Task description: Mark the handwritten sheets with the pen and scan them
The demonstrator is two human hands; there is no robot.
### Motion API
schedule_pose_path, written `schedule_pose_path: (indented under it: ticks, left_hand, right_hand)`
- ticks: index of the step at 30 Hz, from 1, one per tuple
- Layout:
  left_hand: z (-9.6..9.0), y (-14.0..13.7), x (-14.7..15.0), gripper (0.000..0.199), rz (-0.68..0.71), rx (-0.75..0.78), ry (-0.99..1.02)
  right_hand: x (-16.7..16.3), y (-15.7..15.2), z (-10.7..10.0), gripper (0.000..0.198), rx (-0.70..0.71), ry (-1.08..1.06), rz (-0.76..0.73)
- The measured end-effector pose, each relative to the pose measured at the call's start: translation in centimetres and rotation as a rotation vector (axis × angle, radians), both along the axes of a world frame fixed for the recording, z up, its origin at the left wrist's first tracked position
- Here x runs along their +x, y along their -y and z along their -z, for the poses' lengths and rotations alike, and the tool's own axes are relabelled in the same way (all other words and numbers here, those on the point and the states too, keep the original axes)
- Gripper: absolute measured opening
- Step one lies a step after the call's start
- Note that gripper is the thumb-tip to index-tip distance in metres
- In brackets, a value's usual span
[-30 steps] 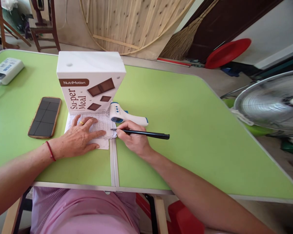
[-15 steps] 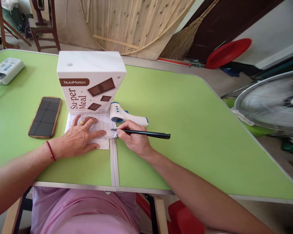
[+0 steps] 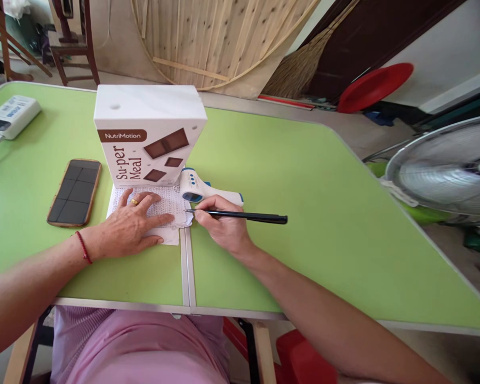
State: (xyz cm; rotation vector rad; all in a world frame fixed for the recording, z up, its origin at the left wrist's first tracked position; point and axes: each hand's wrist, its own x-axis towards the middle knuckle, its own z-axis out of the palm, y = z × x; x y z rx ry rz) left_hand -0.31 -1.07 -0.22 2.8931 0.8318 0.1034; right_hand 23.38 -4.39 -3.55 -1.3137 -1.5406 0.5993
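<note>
My left hand lies flat with fingers spread over sheets of paper covered in dense handwriting. A black pen is pinched in my right hand, its tip at the paper's right edge; I cannot tell whether it touches. Just behind my right hand lies a white and blue infrared thermometer. A white box printed "NutriMotion Su-per Meal" stands upright at the back edge of the paper. To the left of the paper rests a phone in a brown case, its screen dark.
All this is on a green folding table with a metal seam down its middle. A white device with a cable sits at the far left. Right of the table stands a fan. Behind are a broom and a red basin.
My right hand has shifted slightly to the right with the pen, and the pen's tip has moved right too. My left hand stays in place on the paper.
</note>
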Motion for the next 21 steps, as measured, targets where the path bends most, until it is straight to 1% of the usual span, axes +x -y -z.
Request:
schedule_pose_path:
  ticks: [3,5,7,9,11,13,14,15,16,17,18,19,20,21]
  left_hand:
    - [0.1,-0.1,-0.1,0.043,0.004,0.002,0.01]
    - [0.1,-0.2,-0.2,0.04,0.019,0.009,0.045]
    - [0.0,-0.3,-0.2,0.03,0.038,0.02,0.139]
    - [-0.5,-0.3,-0.3,0.025,0.027,0.058,0.303]
    - [-1.1,-0.5,-0.3,0.021,-0.028,0.169,0.505]
    - [-1.8,-0.7,-0.5,0.007,-0.112,0.368,0.706]
    - [-2.0,-0.9,-0.7,0.007,-0.164,0.472,0.801]
    - [-2.1,-1.2,-0.8,0.014,-0.222,0.555,0.894]
    - [-2.1,-1.5,-1.1,0.023,-0.303,0.582,0.975]
    - [-2.1,-1.8,-1.3,0.032,-0.392,0.564,1.031]
    - [-2.0,-2.2,-1.5,0.041,-0.483,0.49,1.058]
    - [-1.8,-2.6,-1.8,0.047,-0.547,0.379,1.043]
    - [-1.5,-3.1,-2.0,0.053,-0.559,0.241,0.977]
    - [-1.2,-3.5,-2.2,0.057,-0.535,0.099,0.886]
  right_hand:
    - [0.1,0.3,0.1,0.002,0.08,0.032,0.03]
    - [0.3,0.4,0.0,0.005,0.18,0.102,0.039]
    - [0.6,0.5,-0.1,0.007,0.297,0.19,0.032]
    - [1.0,0.4,-0.2,0.007,0.41,0.272,0.023]
    - [1.4,0.4,-0.3,0.009,0.491,0.338,0.013]
    - [1.7,0.3,-0.3,0.014,0.536,0.411,0.013]
    - [1.8,0.3,-0.3,0.017,0.553,0.453,0.017]
    - [1.8,0.3,-0.2,0.021,0.572,0.499,0.024]
    - [1.9,0.3,-0.1,0.025,0.59,0.545,0.033]
    - [1.9,0.2,0.0,0.028,0.603,0.586,0.041]
    - [1.9,0.2,0.1,0.03,0.605,0.618,0.044]
    - [1.9,0.2,0.2,0.031,0.592,0.641,0.041]
    - [1.9,0.2,0.2,0.03,0.566,0.654,0.033]
    - [2.0,0.2,0.2,0.028,0.535,0.66,0.02]
